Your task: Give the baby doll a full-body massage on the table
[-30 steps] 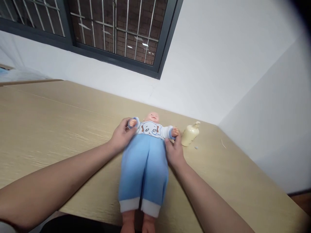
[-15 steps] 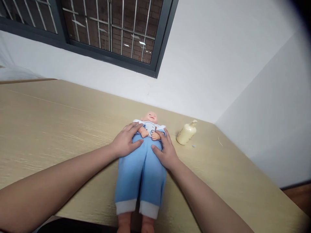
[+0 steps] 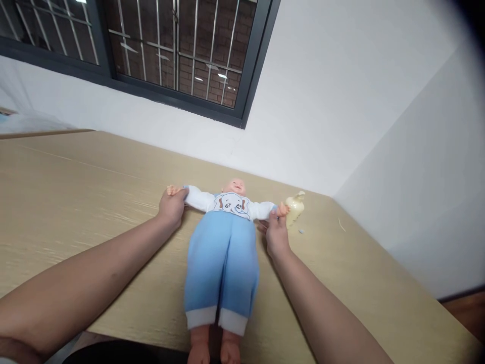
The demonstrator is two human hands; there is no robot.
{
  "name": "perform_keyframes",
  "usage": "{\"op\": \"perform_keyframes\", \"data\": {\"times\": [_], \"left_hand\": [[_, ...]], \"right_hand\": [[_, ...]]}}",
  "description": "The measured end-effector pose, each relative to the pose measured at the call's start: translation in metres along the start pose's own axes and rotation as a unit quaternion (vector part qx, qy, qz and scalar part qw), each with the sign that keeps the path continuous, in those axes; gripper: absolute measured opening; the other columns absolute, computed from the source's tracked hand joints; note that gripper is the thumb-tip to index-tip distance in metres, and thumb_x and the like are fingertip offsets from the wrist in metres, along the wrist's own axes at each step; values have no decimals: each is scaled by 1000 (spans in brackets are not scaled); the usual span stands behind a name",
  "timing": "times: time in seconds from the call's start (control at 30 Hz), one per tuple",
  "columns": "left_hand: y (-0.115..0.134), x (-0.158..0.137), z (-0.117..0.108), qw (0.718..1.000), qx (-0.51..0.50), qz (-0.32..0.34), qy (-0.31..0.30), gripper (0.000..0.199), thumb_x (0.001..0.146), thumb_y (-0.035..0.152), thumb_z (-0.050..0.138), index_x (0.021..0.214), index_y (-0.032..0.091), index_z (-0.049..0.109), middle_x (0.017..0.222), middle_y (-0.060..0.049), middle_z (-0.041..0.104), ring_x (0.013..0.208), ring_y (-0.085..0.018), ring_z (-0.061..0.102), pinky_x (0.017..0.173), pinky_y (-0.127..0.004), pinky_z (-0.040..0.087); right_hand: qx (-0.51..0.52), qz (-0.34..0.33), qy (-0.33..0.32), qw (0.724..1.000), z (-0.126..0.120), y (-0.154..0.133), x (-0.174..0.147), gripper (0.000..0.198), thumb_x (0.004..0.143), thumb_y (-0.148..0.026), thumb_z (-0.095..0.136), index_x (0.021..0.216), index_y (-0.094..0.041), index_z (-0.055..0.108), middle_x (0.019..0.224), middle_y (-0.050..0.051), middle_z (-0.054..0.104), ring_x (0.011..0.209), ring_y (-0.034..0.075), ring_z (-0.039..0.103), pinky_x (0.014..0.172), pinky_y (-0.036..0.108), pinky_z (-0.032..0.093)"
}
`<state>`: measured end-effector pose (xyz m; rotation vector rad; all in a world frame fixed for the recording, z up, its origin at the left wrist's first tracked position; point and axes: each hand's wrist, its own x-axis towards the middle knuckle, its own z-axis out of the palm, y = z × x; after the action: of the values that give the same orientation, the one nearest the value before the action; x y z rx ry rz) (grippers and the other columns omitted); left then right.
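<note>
A baby doll [image 3: 223,253] in blue trousers and a white top with an elephant print lies on its back, its feet toward me. Its arms are stretched out to both sides. My left hand [image 3: 172,208] is closed around the doll's arm at the wrist, on the left. On the other side, my right hand [image 3: 278,235] grips the doll's other arm near its hand, thumb on top. Just behind that doll hand stands a cream pump bottle [image 3: 295,205], partly covered by it.
The doll lies on a light wood table [image 3: 113,222]. A small pale scrap [image 3: 301,231] is near the bottle, and a thin strand [image 3: 341,224] lies farther right. A white wall [image 3: 303,101] and a barred window [image 3: 182,55] stand behind the table.
Both hands have moved from the doll's waist and now hold its arms. The doll's arms, folded over its belly before, are spread outward, showing the elephant print.
</note>
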<state>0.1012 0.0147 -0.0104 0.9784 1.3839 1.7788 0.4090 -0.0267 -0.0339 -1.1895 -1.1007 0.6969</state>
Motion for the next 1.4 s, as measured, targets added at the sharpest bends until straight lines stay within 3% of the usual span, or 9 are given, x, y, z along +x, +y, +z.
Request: {"op": "perform_keyframes", "data": {"times": [0.13, 0.33, 0.63, 0.8, 0.93, 1.07, 1.17, 1.27, 1.4], "left_hand": [[2, 13, -11, 998, -11, -63, -26, 29, 62, 34, 72, 81, 20, 57, 85, -5, 65, 76, -22, 65, 60, -33, 57], [8, 30, -31, 982, 93, -123, -106, 36, 50, 33, 84, 78, 16, 69, 78, -10, 70, 67, -23, 65, 53, -33, 55], [25, 36, -50, 911, 342, -74, -217, 29, 60, 46, 75, 68, 19, 69, 49, -2, 56, 44, -19, 52, 44, -28, 36], [41, 36, -49, 852, 472, 13, -227, 34, 66, 47, 68, 83, 19, 75, 79, -10, 72, 83, -34, 68, 70, -35, 47], [52, 9, -35, 780, 557, 199, -202, 53, 81, 45, 56, 124, 16, 68, 129, -15, 65, 114, -36, 62, 91, -41, 48], [50, -38, -20, 725, 450, 418, -311, 39, 89, 32, 52, 123, 20, 68, 130, -11, 64, 120, -29, 60, 100, -42, 48], [41, -60, -22, 652, 335, 572, -368, 31, 89, 15, 50, 113, 19, 69, 124, -11, 67, 119, -27, 60, 102, -44, 48], [33, -64, -34, 624, 292, 603, -402, 40, 85, 9, 50, 121, 19, 64, 127, -12, 66, 119, -28, 60, 102, -46, 49], [35, -59, -48, 602, 343, 554, -461, 67, 77, 8, 53, 142, 25, 52, 149, -12, 50, 139, -35, 42, 108, -55, 44]], "right_hand": [[153, 200, 52, 966, -2, -5, 5, 46, 95, -56, 48, 132, -29, 47, 117, 6, 69, 84, 19, 75, 83, 41, 63], [224, 302, -28, 926, -3, -13, 6, 54, 99, -59, 36, 121, -13, 55, 97, 19, 74, 86, 26, 76, 83, 45, 63], [277, 248, 11, 928, 4, -3, 4, 42, 90, -49, 64, 122, -23, 58, 105, 7, 75, 93, 22, 75, 94, 39, 59], [254, 227, 44, 939, 2, -2, 7, 35, 87, -38, 69, 119, -26, 61, 111, 3, 75, 93, 19, 75, 90, 37, 61], [249, 219, 59, 942, 0, -1, 11, 33, 84, -28, 71, 116, -25, 63, 114, 2, 74, 96, 17, 74, 89, 33, 61], [252, 214, 67, 941, -1, 0, 12, 33, 82, -27, 71, 115, -24, 64, 117, 2, 73, 97, 18, 73, 87, 32, 62], [247, 206, 63, 945, 0, -1, 12, 36, 82, -28, 72, 116, -24, 64, 118, 3, 73, 99, 19, 73, 85, 32, 63], [236, 201, 64, 948, 1, -3, 10, 36, 82, -29, 72, 117, -24, 64, 119, 3, 72, 101, 19, 72, 86, 31, 63], [230, 201, 62, 950, 2, -3, 10, 36, 83, -30, 72, 118, -24, 64, 118, 3, 72, 102, 19, 72, 86, 32, 63]]}}
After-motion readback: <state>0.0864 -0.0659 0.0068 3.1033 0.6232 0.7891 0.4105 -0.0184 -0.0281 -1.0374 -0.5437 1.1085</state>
